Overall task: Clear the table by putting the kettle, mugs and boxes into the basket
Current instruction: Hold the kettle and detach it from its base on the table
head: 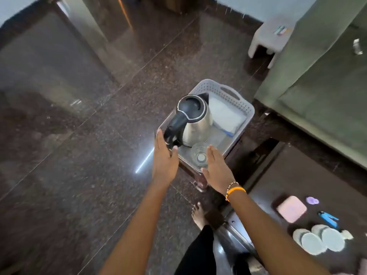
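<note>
At frame centre the steel kettle [193, 118] stands upright in the grey basket [228, 92], a clear glass mug [199, 156] beside it. Both hands, left hand [164, 157] and right hand [217, 167], hover with fingers released. The kettle looks stiff and slippery; its black handle [174, 126] is the hold. The mug looks fragile.

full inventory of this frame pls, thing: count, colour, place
basket: 1, grey, on a small stand on the floor
kettle: 1, steel with black lid and handle, in basket
glass: 1, clear, basket near end
white packet: 1, basket far side
pink box: 1, dark table, right
round coasters: several, pale, table
stool: 1, white, far right
left hand: open, by kettle handle
right hand: open, beside glass
</note>
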Available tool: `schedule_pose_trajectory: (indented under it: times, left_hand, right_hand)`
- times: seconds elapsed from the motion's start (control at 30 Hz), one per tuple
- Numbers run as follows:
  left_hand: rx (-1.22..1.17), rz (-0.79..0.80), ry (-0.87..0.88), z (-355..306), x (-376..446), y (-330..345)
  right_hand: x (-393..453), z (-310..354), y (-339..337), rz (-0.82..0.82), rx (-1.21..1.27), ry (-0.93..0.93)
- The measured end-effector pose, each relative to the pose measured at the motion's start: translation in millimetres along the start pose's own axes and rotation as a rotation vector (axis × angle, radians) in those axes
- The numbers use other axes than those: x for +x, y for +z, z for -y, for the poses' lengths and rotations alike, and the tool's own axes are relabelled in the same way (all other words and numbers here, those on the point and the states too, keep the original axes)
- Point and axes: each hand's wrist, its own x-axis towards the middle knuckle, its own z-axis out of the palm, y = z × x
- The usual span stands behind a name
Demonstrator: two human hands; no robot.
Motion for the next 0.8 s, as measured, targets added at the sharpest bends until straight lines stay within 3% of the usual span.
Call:
schedule_pose_trajectory:
  times: [0.2,0.43,0.57,0.8]
  left_hand:
    - [-0.103,0.003,-0.014,2,35,8]
    - [-0.045,0.154,-0.121,-5,84,2]
    - [-0.263,0.237,-0.157,-5,88,-4]
    - [-0.403,0.132,-0.095,-11,66,1]
  right_hand:
    - [34,6,12,0.017,0.000,0.146]
    - [53,2,15,-0.032,0.186,0.256]
    - [44,0,17,-0.135,0.266,0.237]
    - [-4,-12,6,-0.428,0.456,0.149]
